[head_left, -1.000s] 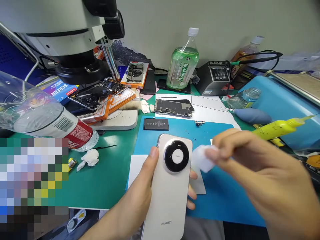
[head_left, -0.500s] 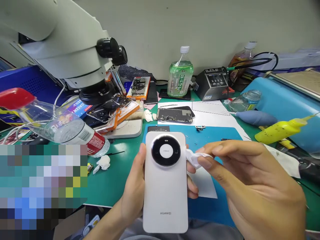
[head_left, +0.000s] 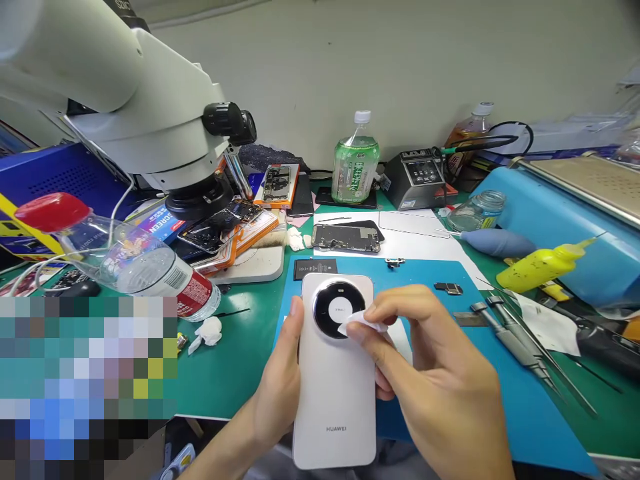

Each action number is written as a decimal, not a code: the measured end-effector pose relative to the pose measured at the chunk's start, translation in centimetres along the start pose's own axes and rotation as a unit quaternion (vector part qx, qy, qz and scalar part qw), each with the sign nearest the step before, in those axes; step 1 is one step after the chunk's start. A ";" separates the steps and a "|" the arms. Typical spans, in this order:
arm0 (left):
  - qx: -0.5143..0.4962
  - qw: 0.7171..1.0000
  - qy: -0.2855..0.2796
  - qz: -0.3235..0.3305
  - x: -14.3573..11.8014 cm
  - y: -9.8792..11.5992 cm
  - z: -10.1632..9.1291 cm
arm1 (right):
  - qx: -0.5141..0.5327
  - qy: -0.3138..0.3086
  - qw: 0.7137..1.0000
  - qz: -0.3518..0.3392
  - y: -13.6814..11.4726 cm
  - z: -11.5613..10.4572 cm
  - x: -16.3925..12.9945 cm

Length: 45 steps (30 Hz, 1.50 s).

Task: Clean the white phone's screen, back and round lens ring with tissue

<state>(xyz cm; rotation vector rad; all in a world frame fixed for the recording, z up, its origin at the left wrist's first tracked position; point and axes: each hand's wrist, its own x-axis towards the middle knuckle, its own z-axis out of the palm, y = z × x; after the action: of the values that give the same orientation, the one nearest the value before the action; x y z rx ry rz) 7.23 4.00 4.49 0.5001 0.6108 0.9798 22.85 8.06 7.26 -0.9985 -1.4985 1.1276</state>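
My left hand [head_left: 280, 373] is closed around a white Huawei smartphone [head_left: 335, 393], thumb along its left edge and fingertips showing past the right edge. The phone's back faces me, upright, with its round black camera module [head_left: 327, 310] near the top. Between thumb and index finger, my right hand [head_left: 430, 373] pinches a folded white tissue [head_left: 367, 323]. The tissue's tip lies over the lower right of the camera module. Part of the module is hidden behind the tissue and fingers.
A microscope [head_left: 150, 120] stands at left, beside a red-capped bottle [head_left: 165, 267]. Behind the phone are a battery [head_left: 315, 268] and a phone screen [head_left: 345, 238] on white paper. Tweezers [head_left: 550, 360] and screwdrivers [head_left: 520, 340] lie right on the blue mat [head_left: 545, 427]. A green-labelled bottle [head_left: 356, 170] stands behind.
My right hand has moved left with the tissue, from beside the phone's right edge onto the camera module. The view has shifted, showing more tools at right.
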 end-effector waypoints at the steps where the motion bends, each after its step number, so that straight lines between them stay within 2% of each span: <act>1: -0.001 1.000 -0.005 0.002 0.0 0.0 -0.1 | 0.005 0.008 1.000 -0.007 0.1 0.1 0.0; 4: -0.015 0.999 -0.040 0.027 0.0 -0.4 -0.5 | 0.035 0.040 0.998 -0.016 0.3 0.4 -0.1; 8: -0.032 0.997 -0.059 0.028 0.0 -0.9 -0.7 | -0.015 0.037 0.996 -0.085 0.5 0.8 -0.1; 12: -0.027 0.997 -0.068 0.037 0.2 -1.1 -0.7 | 0.039 0.107 0.993 -0.036 0.8 0.5 0.6; 15: -0.037 0.996 -0.064 0.050 0.3 -1.0 -0.6 | 0.067 0.174 0.982 -0.028 1.2 -0.9 1.4; 18: -0.023 0.996 -0.038 0.082 0.2 -0.8 -0.2 | 0.102 0.191 0.976 -0.014 1.1 -2.4 2.3; 20: 0.003 0.993 -0.023 0.119 0.2 -0.7 0.1 | 0.102 0.169 0.980 -0.028 0.6 -2.9 2.8; 23: 0.050 0.987 -0.018 0.150 0.2 -0.4 0.5 | 0.099 0.076 0.992 -0.024 -0.8 -2.7 3.4; 25: 0.082 0.985 -0.020 0.151 0.4 -0.3 0.5 | 0.109 0.026 0.994 0.003 -1.5 -2.4 3.6; 30: 0.120 0.980 -0.024 0.155 0.7 -0.2 0.1 | 0.136 -0.037 0.989 0.050 -2.0 -2.9 3.9; 35: 0.096 0.987 -0.032 0.123 0.9 -0.6 0.3 | 0.132 -0.066 0.988 0.050 -3.0 -3.3 3.0; 40: 0.129 0.985 -0.021 0.109 0.6 -0.9 1.1 | 0.166 -0.115 0.971 0.127 -4.7 -2.4 2.1; 42: 0.127 0.985 -0.023 0.117 0.5 -0.7 1.3 | 0.156 -0.121 0.974 0.108 -4.9 -2.6 1.9; 45: 0.110 0.990 -0.032 0.085 0.4 -0.5 1.4 | 0.153 -0.114 0.979 0.073 -4.8 -3.3 1.8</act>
<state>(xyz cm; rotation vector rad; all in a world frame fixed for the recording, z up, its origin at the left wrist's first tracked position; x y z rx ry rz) 8.65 3.95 5.12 0.7879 0.6284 1.0589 25.46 9.19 12.60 -0.7947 -1.3887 1.5684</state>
